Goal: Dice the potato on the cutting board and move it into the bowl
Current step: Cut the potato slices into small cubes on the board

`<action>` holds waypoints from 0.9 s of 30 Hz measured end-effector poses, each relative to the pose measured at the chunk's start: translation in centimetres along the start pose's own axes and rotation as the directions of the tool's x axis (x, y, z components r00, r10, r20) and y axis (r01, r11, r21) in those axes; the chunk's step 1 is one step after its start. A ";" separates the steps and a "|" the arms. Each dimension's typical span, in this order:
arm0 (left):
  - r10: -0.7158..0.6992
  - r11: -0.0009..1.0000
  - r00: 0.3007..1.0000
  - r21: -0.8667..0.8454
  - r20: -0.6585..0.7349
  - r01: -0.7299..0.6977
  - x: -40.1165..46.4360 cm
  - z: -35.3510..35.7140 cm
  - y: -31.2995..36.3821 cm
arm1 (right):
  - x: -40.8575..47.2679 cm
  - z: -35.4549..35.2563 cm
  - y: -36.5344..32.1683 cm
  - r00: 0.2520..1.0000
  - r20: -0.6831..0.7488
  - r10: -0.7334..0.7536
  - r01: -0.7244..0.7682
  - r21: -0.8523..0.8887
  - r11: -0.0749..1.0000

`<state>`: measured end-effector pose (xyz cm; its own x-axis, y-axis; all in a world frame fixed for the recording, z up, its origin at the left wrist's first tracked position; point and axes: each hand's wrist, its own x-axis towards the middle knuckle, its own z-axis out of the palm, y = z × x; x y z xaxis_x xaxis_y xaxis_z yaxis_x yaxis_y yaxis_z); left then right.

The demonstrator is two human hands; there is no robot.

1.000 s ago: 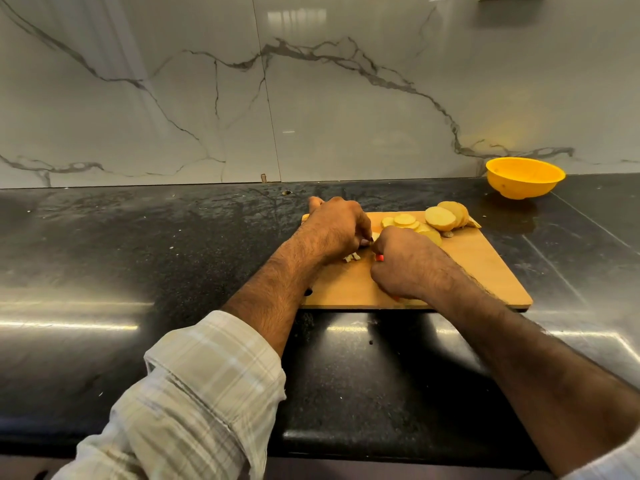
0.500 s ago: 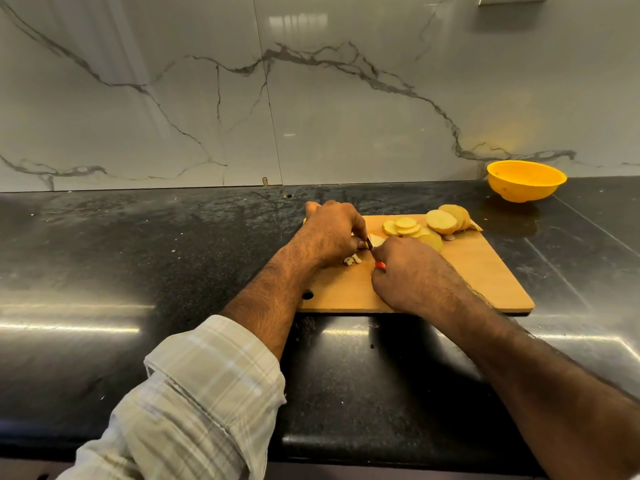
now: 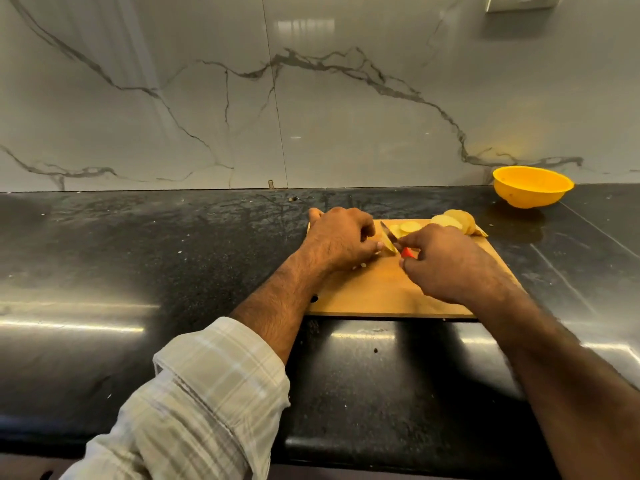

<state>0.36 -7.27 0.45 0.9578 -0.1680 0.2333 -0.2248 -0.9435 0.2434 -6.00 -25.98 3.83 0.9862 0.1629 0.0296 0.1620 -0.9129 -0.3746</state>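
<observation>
A wooden cutting board lies on the black counter. My left hand curls over a potato slice at the board's left half and pins it down. My right hand grips a knife with a red handle; its blade rests on that slice right beside my left fingers. Several round potato slices lie in a pile at the board's far right corner. A few small cut bits show under my left hand. The yellow bowl stands at the back right, apart from the board.
The black stone counter runs wide to the left and ends at a front edge near my sleeves. A marble-patterned wall rises behind it. A switch plate sits at the top right.
My right hand has drawn slightly right, so the knife blade and red handle now show between the hands. My left hand stays on the slice.
</observation>
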 end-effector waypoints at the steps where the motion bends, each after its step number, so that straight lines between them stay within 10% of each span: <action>1: -0.004 1.000 1.000 0.018 -0.015 0.004 0.0 0.2 0.3 | 0.1 -0.2 0.1 1.000 0.003 0.005 -0.005 -0.003 1.000; 17: -0.024 0.998 1.000 -0.060 -0.012 0.024 -0.2 -0.5 -0.2 | 0.2 -0.5 0.5 1.000 0.011 -0.007 0.004 0.244 0.970; 27: -0.029 0.999 0.999 -0.015 0.021 0.030 -0.2 -0.2 0.8 | 0.6 -1.0 0.9 0.991 0.115 0.062 -0.065 0.024 0.998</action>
<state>0.00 -7.92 0.77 0.9675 -0.1461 0.2064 -0.1989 -0.9437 0.2643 -5.24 -27.08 4.42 0.9839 0.1481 -0.1000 0.0970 -0.9125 -0.3974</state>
